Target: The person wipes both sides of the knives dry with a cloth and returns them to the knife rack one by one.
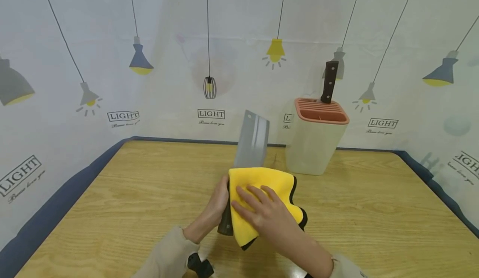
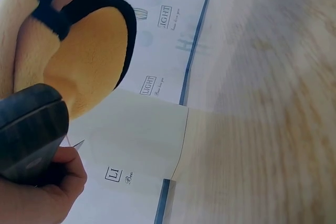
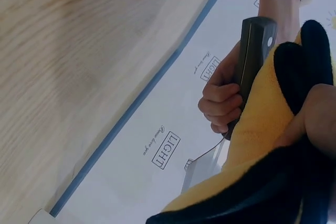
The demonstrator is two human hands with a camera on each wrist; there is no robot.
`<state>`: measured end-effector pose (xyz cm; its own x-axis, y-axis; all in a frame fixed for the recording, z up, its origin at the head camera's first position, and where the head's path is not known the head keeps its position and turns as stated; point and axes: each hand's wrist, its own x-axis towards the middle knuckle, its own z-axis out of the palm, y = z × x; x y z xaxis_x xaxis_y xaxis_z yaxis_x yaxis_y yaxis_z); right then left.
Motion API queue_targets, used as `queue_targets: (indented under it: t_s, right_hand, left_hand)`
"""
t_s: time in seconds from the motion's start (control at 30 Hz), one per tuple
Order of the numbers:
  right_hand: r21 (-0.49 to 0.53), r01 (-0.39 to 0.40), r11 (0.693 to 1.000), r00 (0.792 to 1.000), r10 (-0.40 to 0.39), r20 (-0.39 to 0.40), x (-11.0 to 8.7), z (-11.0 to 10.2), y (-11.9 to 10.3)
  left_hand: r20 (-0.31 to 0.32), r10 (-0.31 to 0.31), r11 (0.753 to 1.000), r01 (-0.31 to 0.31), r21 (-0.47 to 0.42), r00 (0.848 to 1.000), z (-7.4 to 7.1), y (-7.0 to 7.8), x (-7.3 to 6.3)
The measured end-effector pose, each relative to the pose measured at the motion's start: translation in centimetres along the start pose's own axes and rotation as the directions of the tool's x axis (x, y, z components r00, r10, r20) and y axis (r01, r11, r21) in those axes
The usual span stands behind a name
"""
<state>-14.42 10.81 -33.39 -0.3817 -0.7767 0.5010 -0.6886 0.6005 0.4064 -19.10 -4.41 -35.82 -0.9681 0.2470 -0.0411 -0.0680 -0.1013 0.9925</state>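
My left hand grips the dark riveted handle of a cleaver, its fingers curled round it in the right wrist view. The broad grey blade points up and away, tilted above the table. A yellow cloth with black edging lies over the lower blade and beside the handle, hiding that part. On top of the cloth my right hand spreads its fingers, while its thumb holds the cloth from below. In the left wrist view the handle end is close to the camera.
A pale knife block with an orange slotted top stands at the back right. One dark-handled knife sticks up from it. The wooden table ends at a white curtain printed with lamps and a blue lower border.
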Motion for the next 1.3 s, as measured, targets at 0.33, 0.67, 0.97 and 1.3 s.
queue_targets:
  t_s: [0.33,0.67,0.97,1.3]
  right_hand:
    - [0.016,0.049,0.999,0.999,-0.049,0.002,-0.6,-0.1,-1.1]
    - [0.083,0.096,0.992,0.995,-0.094,-0.039,-1.9,-0.1,-2.2]
    - [0.051,0.149,0.988,0.988,-0.15,0.023,-2.3,-0.8,-2.6]
    - [0.041,0.171,0.984,0.984,-0.173,0.036,-2.4,-0.9,-2.7]
  left_hand:
    - [-0.008,-0.039,0.996,0.038,-0.085,0.999,-0.2,0.1,-0.1]
    - [-0.022,-0.082,0.987,0.078,-0.141,0.996,-0.3,0.1,-0.2]
    - [0.008,-0.063,0.97,0.063,-0.233,0.998,-0.2,0.5,-0.1]
    - [0.026,-0.05,0.951,0.056,-0.305,0.998,-0.1,0.9,0.0]
